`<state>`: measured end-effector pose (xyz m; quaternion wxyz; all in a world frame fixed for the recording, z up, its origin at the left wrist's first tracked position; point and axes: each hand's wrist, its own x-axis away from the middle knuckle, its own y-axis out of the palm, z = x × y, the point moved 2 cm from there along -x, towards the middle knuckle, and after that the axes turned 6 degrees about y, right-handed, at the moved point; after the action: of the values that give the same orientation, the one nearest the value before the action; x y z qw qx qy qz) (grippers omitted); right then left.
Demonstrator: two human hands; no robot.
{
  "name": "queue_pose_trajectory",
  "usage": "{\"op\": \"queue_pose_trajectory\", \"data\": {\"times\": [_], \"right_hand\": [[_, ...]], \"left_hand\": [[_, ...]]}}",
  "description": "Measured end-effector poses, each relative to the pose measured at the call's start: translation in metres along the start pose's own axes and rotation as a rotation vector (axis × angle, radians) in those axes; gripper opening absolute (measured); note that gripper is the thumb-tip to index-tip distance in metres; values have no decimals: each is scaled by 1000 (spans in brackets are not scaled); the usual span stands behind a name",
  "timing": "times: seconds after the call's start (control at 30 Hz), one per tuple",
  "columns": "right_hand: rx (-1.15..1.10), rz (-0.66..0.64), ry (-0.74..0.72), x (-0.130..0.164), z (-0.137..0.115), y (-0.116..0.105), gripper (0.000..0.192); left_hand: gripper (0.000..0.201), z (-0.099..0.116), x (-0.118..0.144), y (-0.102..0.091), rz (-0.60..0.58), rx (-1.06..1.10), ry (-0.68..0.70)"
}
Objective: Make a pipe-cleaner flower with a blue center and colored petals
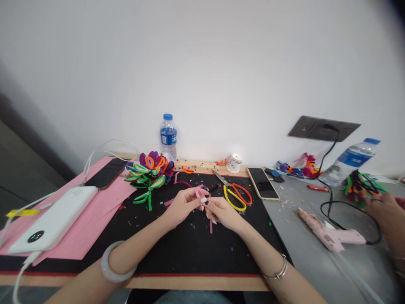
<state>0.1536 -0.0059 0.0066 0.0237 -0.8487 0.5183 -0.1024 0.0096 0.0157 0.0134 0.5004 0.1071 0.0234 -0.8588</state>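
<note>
Over the middle of the black mat, both of my hands meet on a looped pink pipe cleaner. My left hand pinches the loop between thumb and fingers. The fingers of my right hand close on the same piece beside it, and a straight pink end hangs below them. Scissors with one red and one yellow handle lie to the right of my hands. A bunch of colorful pipe-cleaner flowers rests on the mat to the left.
A white power bank and a phone lie on pink paper. Behind stand a water bottle and a paper cup. Another phone and a pink glue gun are rightward, near another person's hand.
</note>
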Motion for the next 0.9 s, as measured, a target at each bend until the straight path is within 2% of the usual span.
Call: {"op": "queue_pose_trajectory", "data": {"times": [0.17, 0.27, 0.33, 0.43, 0.53, 0.63, 0.7, 0.8, 0.9], "right_hand": [[-52, -19, -1, 0, 1, 3, 41], [-2, -53, -17, 0, 1, 5, 39], [63, -28, -36, 0, 1, 4, 36], [192, 112, -81, -1, -1, -1, 34], [347, 385, -135, 0, -6, -12, 29], [532, 600, -183, 1, -8, -23, 13], [649, 607, -216, 0, -6, -26, 20], [803, 510, -235, -4, -1, -28, 35], [915, 463, -200, -6, 3, -28, 36]], "left_hand": [[25, 3, -1, -2, 33, -106, 74], [25, 5, -1, -3, 52, -163, 129], [25, 6, -1, -3, 57, -162, 125], [25, 10, -2, -8, 136, -156, 124], [26, 12, -2, -16, 253, -256, 171], [26, 9, -3, -22, 279, -338, 168], [26, 7, -3, -22, 268, -402, 151], [25, 5, -1, -19, 247, -471, 134], [22, 6, 0, -16, 218, -489, 122]]}}
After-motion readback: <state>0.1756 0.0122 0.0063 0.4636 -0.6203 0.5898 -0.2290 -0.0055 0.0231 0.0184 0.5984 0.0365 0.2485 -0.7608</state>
